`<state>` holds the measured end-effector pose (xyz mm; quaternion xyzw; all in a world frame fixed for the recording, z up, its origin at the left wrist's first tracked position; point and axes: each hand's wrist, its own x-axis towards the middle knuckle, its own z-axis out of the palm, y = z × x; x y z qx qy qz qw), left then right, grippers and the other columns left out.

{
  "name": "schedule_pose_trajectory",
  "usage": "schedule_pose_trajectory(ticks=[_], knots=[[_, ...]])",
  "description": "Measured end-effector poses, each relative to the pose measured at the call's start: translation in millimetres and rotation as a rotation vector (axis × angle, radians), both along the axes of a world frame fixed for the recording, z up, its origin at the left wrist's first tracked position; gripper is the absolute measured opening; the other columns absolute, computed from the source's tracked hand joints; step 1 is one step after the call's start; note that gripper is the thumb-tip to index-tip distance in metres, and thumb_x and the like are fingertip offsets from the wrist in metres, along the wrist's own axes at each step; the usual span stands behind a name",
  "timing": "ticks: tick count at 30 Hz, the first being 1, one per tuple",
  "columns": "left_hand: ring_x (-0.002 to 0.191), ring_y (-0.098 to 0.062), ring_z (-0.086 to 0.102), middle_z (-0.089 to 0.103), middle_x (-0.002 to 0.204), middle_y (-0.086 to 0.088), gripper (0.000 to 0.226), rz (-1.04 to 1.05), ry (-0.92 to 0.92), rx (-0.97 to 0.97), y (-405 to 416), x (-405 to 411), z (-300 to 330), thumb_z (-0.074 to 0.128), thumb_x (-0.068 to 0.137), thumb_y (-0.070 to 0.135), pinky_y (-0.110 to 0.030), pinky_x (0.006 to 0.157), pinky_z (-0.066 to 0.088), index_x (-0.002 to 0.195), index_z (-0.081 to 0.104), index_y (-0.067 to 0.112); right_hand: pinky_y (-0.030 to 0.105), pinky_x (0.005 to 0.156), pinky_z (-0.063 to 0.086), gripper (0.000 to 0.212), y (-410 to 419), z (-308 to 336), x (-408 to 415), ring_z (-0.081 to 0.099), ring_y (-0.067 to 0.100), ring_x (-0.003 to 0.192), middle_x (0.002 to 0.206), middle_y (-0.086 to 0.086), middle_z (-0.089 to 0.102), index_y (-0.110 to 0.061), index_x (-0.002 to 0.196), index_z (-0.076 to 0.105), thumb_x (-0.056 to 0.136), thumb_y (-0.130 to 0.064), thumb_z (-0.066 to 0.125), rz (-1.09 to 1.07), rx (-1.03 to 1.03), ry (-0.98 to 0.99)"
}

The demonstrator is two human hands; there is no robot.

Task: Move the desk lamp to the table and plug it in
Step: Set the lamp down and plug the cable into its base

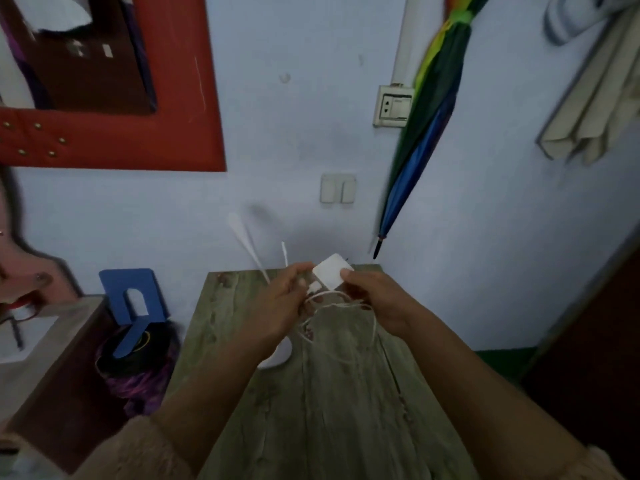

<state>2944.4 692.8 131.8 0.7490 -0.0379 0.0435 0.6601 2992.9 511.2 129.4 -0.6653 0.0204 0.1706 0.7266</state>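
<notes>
The white desk lamp stands on the grey-green wooden table (339, 410). Its round base (278, 356) peeks out under my left wrist, and its thin arm (247, 245) rises toward the wall. My right hand (375, 301) pinches a white square power adapter (330, 275) above the table's far end. My left hand (280, 306) holds the small white plug (315, 286) of the lamp's cable right at the adapter. The thin white cable (341, 327) hangs in loose loops below both hands. A wall socket (394, 105) sits higher up on the blue wall.
A double wall switch (337, 188) is mounted just above the table. A folded rainbow umbrella (422, 133) hangs beside the socket. A blue bookend (133, 306) and a dark bag (138, 362) stand left of the table, next to a brown cabinet (59, 375).
</notes>
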Motion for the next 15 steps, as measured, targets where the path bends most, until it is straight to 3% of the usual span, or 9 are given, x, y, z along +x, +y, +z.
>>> schedule_pose_trajectory(ticks=[3, 6, 8, 10, 15], knots=[[0.086, -0.008, 0.068, 0.067, 0.106, -0.006, 0.032, 0.06, -0.085, -0.076, -13, 26, 9, 0.034, 0.101, 0.014, -0.016, 0.069, 0.056, 0.129, 0.048, 0.016, 0.026, 0.056, 0.05, 0.024, -23, -4, 22, 0.062, 0.019, 0.068, 0.08, 0.012, 0.068, -0.008, 0.085, 0.066, 0.091, -0.028, 0.056, -0.135, 0.128, 0.089], [0.106, -0.026, 0.061, 0.06, 0.119, -0.015, 0.034, 0.074, -0.124, -0.155, -23, 57, 22, 0.03, 0.102, 0.011, -0.033, 0.091, 0.051, 0.133, 0.043, 0.008, 0.03, 0.058, 0.046, 0.021, -56, -17, 48, 0.063, 0.022, 0.08, 0.097, 0.014, 0.066, -0.012, 0.101, 0.057, 0.095, -0.028, 0.045, -0.237, 0.282, 0.185], [0.106, -0.029, 0.06, 0.058, 0.12, -0.017, 0.035, 0.064, -0.132, -0.203, -30, 80, 30, 0.029, 0.102, 0.01, -0.035, 0.09, 0.05, 0.134, 0.041, 0.005, 0.036, 0.06, 0.056, 0.022, -78, -27, 68, 0.062, 0.027, 0.085, 0.1, 0.02, 0.063, -0.006, 0.1, 0.055, 0.096, -0.025, 0.045, -0.304, 0.433, 0.268], [0.103, -0.031, 0.061, 0.058, 0.12, -0.02, 0.036, 0.072, -0.16, -0.224, -37, 105, 36, 0.028, 0.102, 0.01, -0.036, 0.09, 0.05, 0.137, 0.037, 0.007, 0.033, 0.052, 0.06, 0.026, -96, -34, 90, 0.062, 0.029, 0.08, 0.095, 0.023, 0.062, 0.0, 0.105, 0.052, 0.097, -0.023, 0.046, -0.37, 0.472, 0.314], [0.093, -0.028, 0.064, 0.061, 0.115, -0.019, 0.053, 0.181, -0.211, -0.231, -40, 153, 39, 0.028, 0.101, 0.004, -0.03, 0.079, 0.053, 0.148, 0.014, 0.025, 0.026, 0.041, 0.052, 0.04, -123, -58, 141, 0.059, 0.025, 0.064, 0.099, 0.027, 0.06, 0.004, 0.128, 0.042, 0.094, -0.015, 0.051, -0.491, 0.19, 0.31]])
